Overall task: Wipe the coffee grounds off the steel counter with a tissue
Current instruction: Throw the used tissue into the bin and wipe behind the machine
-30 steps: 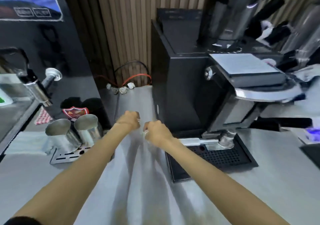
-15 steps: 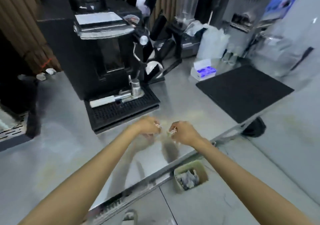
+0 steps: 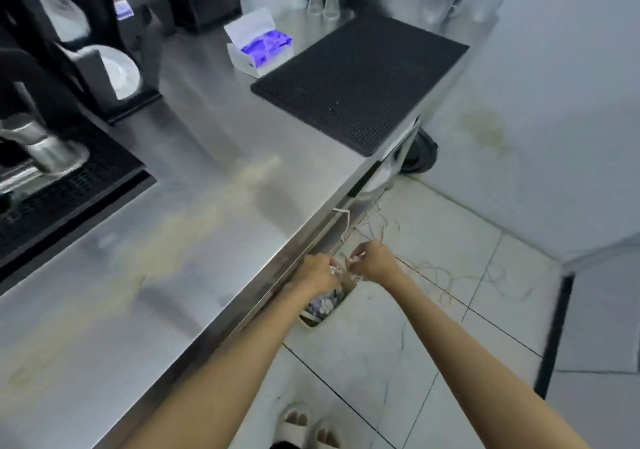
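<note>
The steel counter (image 3: 194, 158) fills the left and middle of the head view, with a pale yellowish streak (image 3: 194, 220) running across it. My left hand (image 3: 317, 272) and my right hand (image 3: 372, 261) are held close together past the counter's front edge, above a small bin (image 3: 327, 306) on the floor. Each hand is closed on a bit of white crumpled tissue (image 3: 335, 270), which is mostly hidden by the fingers. The bin holds crumpled waste.
A black rubber mat (image 3: 360, 78) lies at the counter's right end. An open tissue box (image 3: 258, 45) sits behind it. The espresso machine's drip tray (image 3: 69, 192) is at the left. Loose cables (image 3: 450, 275) trail over the tiled floor; slippers (image 3: 308, 428) are below.
My view has swung right and down. Both hands moved together from above the counter, past its front edge, to over the bin on the floor.
</note>
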`<state>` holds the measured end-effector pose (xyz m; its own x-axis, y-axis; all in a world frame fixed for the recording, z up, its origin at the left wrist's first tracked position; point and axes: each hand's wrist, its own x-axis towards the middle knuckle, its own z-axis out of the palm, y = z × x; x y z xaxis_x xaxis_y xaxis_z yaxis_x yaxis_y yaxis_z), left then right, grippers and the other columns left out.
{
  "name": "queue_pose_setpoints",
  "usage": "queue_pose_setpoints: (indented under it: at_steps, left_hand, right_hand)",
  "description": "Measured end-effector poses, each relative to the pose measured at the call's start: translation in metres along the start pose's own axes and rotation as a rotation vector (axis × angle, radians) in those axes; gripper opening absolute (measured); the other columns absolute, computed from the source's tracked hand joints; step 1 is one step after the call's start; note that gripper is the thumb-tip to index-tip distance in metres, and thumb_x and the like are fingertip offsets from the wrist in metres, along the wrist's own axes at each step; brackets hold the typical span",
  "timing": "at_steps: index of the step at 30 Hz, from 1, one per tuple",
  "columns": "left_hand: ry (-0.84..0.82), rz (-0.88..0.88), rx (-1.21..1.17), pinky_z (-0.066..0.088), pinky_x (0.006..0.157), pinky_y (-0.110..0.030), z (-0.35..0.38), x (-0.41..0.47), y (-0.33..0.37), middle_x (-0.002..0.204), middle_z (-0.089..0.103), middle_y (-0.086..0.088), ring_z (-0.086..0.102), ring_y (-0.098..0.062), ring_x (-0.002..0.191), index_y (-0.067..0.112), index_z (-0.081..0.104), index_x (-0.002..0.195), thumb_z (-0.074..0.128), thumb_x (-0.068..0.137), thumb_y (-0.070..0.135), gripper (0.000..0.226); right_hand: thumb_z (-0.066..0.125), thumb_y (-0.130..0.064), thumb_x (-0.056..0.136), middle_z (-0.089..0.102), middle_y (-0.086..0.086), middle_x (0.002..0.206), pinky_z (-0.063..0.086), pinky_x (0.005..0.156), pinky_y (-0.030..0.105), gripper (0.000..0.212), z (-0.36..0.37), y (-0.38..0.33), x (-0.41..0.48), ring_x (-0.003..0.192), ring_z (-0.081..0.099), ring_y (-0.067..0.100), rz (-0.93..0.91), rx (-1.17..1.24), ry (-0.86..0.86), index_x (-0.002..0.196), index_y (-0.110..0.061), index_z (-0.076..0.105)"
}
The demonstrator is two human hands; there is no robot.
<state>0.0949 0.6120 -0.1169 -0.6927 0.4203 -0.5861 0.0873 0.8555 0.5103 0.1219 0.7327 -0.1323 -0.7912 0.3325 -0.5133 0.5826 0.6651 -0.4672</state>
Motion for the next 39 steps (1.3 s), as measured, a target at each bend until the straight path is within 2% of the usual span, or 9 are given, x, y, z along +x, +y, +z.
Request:
queue_pose_setpoints:
  at_steps: [5, 11, 19, 24, 28, 32, 35, 37, 39]
  left_hand:
    - [0.066, -0.036, 0.011, 0.043, 0.096, -0.034, 0.033, 0.071, -0.034, 0.125, 0.058, -0.016, 0.051, -0.030, 0.117, 0.009, 0.058, 0.115, 0.052, 0.087, 0.015, 0.029]
    - [0.125, -0.014, 0.036, 0.041, 0.100, -0.037, 0.055, 0.114, -0.058, 0.130, 0.055, -0.014, 0.047, -0.029, 0.121, 0.012, 0.052, 0.125, 0.054, 0.089, 0.014, 0.036]
    - [0.066, 0.021, -0.027, 0.044, 0.095, -0.036, 0.021, 0.064, -0.015, 0.122, 0.059, -0.014, 0.052, -0.027, 0.114, 0.007, 0.059, 0.114, 0.043, 0.093, 0.019, 0.029]
    - [0.098, 0.095, 0.012, 0.049, 0.094, -0.039, -0.042, -0.001, 0.043, 0.118, 0.063, -0.015, 0.058, -0.031, 0.107, 0.009, 0.064, 0.109, 0.041, 0.091, 0.028, 0.034]
    - [0.181, 0.151, -0.042, 0.048, 0.092, -0.035, -0.113, -0.063, 0.066, 0.118, 0.063, -0.014, 0.059, -0.030, 0.106, 0.012, 0.064, 0.108, 0.049, 0.089, 0.032, 0.032]
    - [0.328, 0.118, -0.098, 0.043, 0.095, -0.028, -0.187, -0.130, 0.033, 0.121, 0.062, -0.009, 0.056, -0.026, 0.113, 0.015, 0.065, 0.108, 0.053, 0.089, 0.024, 0.024]
    - [0.475, 0.026, -0.145, 0.045, 0.095, -0.030, -0.227, -0.183, -0.026, 0.119, 0.065, -0.010, 0.057, -0.026, 0.114, 0.012, 0.067, 0.106, 0.056, 0.088, 0.018, 0.022]
    - [0.545, -0.063, -0.189, 0.051, 0.078, -0.026, -0.244, -0.216, -0.072, 0.107, 0.069, -0.015, 0.062, -0.026, 0.105, 0.009, 0.069, 0.101, 0.057, 0.087, 0.018, 0.021]
    - [0.600, -0.179, -0.227, 0.046, 0.054, -0.016, -0.257, -0.247, -0.117, 0.088, 0.068, -0.013, 0.063, -0.023, 0.088, 0.015, 0.070, 0.095, 0.058, 0.086, 0.023, 0.017]
  right_hand:
    - [0.060, -0.013, 0.080, 0.066, 0.020, 0.112, 0.048, 0.085, 0.032, 0.029, 0.046, 0.025, 0.061, 0.106, 0.061, 0.034, 0.033, 0.064, 0.069, 0.107, -0.003, 0.064]
    - [0.070, -0.022, 0.079, 0.062, 0.020, 0.119, 0.045, 0.092, 0.033, 0.044, 0.074, 0.051, 0.093, 0.112, 0.057, 0.032, 0.090, 0.143, 0.094, 0.118, -0.005, 0.057]
    - [0.064, -0.023, 0.084, 0.062, 0.019, 0.117, 0.047, 0.087, 0.035, 0.035, 0.010, 0.026, 0.050, 0.107, 0.059, 0.034, 0.078, 0.105, 0.131, 0.114, -0.005, 0.058]
    - [0.062, -0.021, 0.083, 0.064, 0.020, 0.110, 0.051, 0.086, 0.040, 0.030, -0.070, -0.034, -0.005, 0.103, 0.059, 0.035, -0.033, -0.044, 0.174, 0.105, 0.000, 0.061]
    - [0.061, -0.018, 0.083, 0.065, 0.021, 0.107, 0.052, 0.082, 0.041, 0.029, -0.121, -0.104, -0.049, 0.098, 0.061, 0.035, -0.224, -0.182, 0.211, 0.101, 0.004, 0.063]
    - [0.063, -0.022, 0.082, 0.064, 0.020, 0.113, 0.050, 0.087, 0.040, 0.032, -0.131, -0.192, -0.086, 0.105, 0.059, 0.036, -0.425, -0.218, 0.201, 0.105, 0.001, 0.063]
    - [0.064, -0.023, 0.083, 0.064, 0.020, 0.113, 0.049, 0.093, 0.042, 0.032, -0.103, -0.260, -0.113, 0.110, 0.057, 0.036, -0.588, -0.235, 0.131, 0.106, -0.001, 0.064]
    - [0.065, -0.023, 0.081, 0.066, 0.020, 0.109, 0.049, 0.092, 0.041, 0.028, -0.071, -0.303, -0.129, 0.108, 0.058, 0.035, -0.695, -0.217, 0.059, 0.099, -0.001, 0.066]
    - [0.068, -0.026, 0.079, 0.069, 0.017, 0.105, 0.049, 0.089, 0.035, 0.027, -0.037, -0.340, -0.145, 0.105, 0.059, 0.031, -0.780, -0.205, -0.025, 0.093, -0.003, 0.069]
